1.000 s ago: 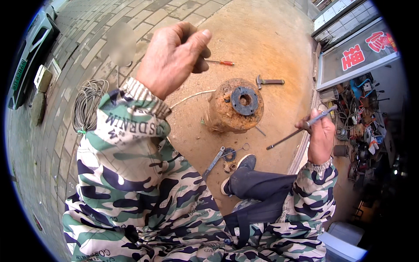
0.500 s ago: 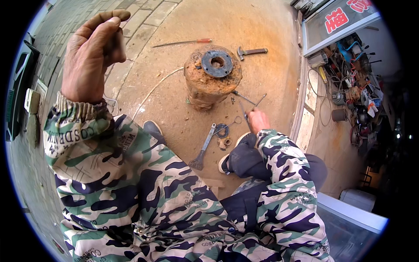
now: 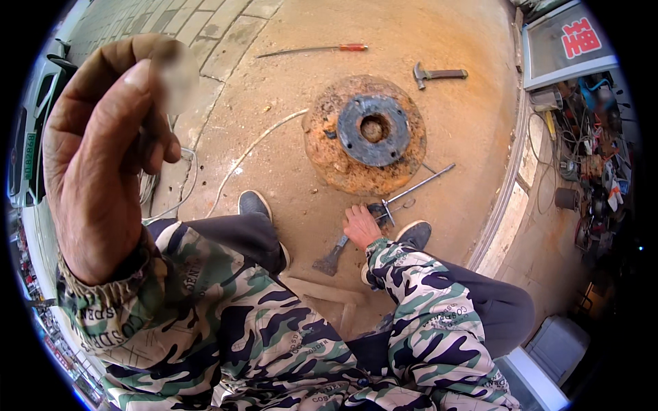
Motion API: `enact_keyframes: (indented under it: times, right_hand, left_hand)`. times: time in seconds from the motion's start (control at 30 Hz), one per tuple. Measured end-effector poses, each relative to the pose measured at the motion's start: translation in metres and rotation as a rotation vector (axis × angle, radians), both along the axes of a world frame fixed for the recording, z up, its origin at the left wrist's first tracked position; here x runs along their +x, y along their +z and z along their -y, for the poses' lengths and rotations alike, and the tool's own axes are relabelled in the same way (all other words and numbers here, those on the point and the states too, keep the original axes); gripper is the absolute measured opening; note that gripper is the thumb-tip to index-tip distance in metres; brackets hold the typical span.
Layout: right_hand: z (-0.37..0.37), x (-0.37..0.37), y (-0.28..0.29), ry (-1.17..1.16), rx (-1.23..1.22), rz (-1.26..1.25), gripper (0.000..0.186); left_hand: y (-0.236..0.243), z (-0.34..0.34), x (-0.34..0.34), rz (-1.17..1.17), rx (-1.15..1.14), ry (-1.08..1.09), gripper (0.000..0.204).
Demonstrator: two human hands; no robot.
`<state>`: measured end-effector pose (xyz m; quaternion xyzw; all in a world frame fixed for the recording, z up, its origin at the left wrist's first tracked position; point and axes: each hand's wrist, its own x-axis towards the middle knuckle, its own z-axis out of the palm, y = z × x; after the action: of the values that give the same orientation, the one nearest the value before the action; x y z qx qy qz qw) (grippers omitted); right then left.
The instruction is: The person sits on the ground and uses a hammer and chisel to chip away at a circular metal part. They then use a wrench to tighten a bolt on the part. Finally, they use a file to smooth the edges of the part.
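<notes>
I'm taking the rusty round wheel hub on the sandy ground as my landmark. Far left of it, my left hand is raised close to the camera, fingers curled toward the thumb around something blurred at the fingertips; I can't tell what it is or how firmly it's pinched. Between that hand and the hub a pale wire curves across the dirt. The hub is an orange-brown disc with a dark grey ring plate and a centre hole. Just below it my right hand is down on the ground, fingers closed over the dark head of a wrench, where a thin steel rod slants up to the right. Above the hub lie a red-handled screwdriver and a hammer. Upper right of it stands a white sign panel with a red character, edged in grey.
</notes>
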<state>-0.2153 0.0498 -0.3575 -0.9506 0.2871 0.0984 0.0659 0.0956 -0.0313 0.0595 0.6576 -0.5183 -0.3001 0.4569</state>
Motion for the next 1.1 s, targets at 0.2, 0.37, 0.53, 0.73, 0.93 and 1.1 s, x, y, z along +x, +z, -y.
enact_keyframes:
  times: [0.2, 0.37, 0.53, 0.73, 0.93, 1.1]
  right_hand:
    - [-0.012, 0.016, 0.005, 0.160, 0.358, -0.173, 0.016]
    - [-0.010, 0.034, 0.122, 0.275, 0.433, -0.187, 0.017]
    - [0.023, -0.015, 0.308, -0.060, 0.330, -0.274, 0.026]
    - [-0.014, -0.090, 0.415, -0.501, 0.357, 0.369, 0.037]
    - [-0.034, -0.098, 0.399, -0.661, 0.277, 0.521, 0.036]
    - [-0.024, -0.089, 0.384, -0.737, 0.353, 0.417, 0.036]
  left_hand:
    - [0.007, 0.008, -0.007, -0.097, -0.030, -0.076, 0.027]
    - [0.011, 0.007, -0.003, -0.237, -0.056, -0.137, 0.025]
    - [0.009, 0.003, 0.001, -0.279, -0.129, -0.171, 0.022]
    - [0.020, -0.013, 0.013, -0.273, -0.140, -0.102, 0.022]
    - [0.012, -0.011, 0.013, -0.310, -0.154, -0.145, 0.022]
    - [0.009, -0.006, 0.010, -0.312, -0.128, -0.140, 0.023]
